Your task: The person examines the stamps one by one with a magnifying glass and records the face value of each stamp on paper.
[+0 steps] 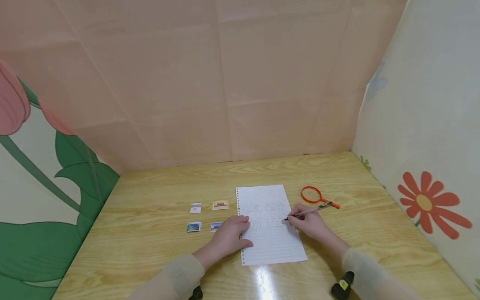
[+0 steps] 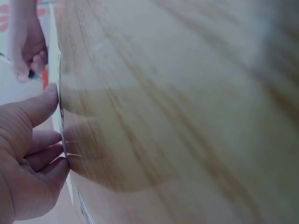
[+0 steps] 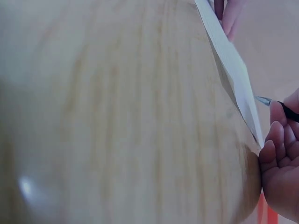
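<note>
A sheet of lined paper (image 1: 271, 246) with punched holes down its left side lies on the table, two rows of handwriting across its upper half. My right hand (image 1: 309, 223) holds a pen (image 1: 311, 210), its tip at the end of the second row. In the right wrist view the pen (image 3: 288, 111) shows a dark grip and a metal point. My left hand (image 1: 230, 235) rests on the paper's left edge, thumb and fingers spread. The left wrist view shows the fingertips of this left hand (image 2: 32, 158) against the sheet's edge.
Left of the paper lie small picture stamps, among them a yellowish one (image 1: 220, 205), a pale one (image 1: 195, 208) and a blue-green one (image 1: 193, 226). Another stamp (image 1: 216, 226) is partly behind my left hand. A red magnifying glass (image 1: 311, 194) lies beyond my right hand. Walls border the wooden table (image 1: 150, 208).
</note>
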A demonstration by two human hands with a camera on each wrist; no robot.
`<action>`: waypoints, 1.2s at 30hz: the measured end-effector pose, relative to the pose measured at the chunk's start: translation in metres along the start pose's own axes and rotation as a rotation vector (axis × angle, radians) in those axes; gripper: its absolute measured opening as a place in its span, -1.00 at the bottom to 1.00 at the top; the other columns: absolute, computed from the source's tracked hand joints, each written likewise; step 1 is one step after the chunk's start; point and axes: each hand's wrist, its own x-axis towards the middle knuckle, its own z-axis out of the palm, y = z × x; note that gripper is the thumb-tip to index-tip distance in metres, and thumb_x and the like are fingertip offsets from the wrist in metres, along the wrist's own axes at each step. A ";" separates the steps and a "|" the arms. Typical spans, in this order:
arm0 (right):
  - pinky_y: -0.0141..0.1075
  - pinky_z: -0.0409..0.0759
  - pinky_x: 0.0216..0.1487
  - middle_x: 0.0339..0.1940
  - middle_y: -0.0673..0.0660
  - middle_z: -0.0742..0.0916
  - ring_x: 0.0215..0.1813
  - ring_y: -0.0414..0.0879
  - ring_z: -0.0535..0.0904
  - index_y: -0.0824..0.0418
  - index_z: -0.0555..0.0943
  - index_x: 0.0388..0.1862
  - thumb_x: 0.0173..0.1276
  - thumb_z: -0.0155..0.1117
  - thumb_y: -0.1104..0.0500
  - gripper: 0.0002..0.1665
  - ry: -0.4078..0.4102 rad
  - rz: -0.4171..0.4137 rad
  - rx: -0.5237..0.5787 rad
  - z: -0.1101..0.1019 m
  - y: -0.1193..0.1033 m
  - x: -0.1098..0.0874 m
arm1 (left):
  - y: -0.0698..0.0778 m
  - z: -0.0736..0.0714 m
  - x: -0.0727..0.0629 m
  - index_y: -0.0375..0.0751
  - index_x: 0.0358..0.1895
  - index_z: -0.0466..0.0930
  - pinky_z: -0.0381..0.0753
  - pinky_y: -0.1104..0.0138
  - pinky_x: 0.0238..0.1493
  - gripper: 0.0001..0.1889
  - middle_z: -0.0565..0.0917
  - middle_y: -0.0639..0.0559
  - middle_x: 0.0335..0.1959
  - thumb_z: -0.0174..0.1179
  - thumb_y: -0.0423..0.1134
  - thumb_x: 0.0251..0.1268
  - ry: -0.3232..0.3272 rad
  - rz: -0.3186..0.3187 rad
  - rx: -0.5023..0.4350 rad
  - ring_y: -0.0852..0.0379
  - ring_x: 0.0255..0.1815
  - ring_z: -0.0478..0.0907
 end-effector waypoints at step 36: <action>-0.41 0.44 -0.55 -0.52 0.01 0.63 -0.50 -0.15 0.46 0.25 0.59 -0.34 0.26 0.36 0.30 -0.92 0.086 0.066 -0.065 -0.003 -0.005 -0.001 | -0.001 -0.001 -0.002 -0.29 0.18 0.61 0.36 0.22 0.38 -0.39 0.54 -0.09 0.30 0.42 0.05 0.15 0.017 0.025 -0.017 -0.01 0.32 0.44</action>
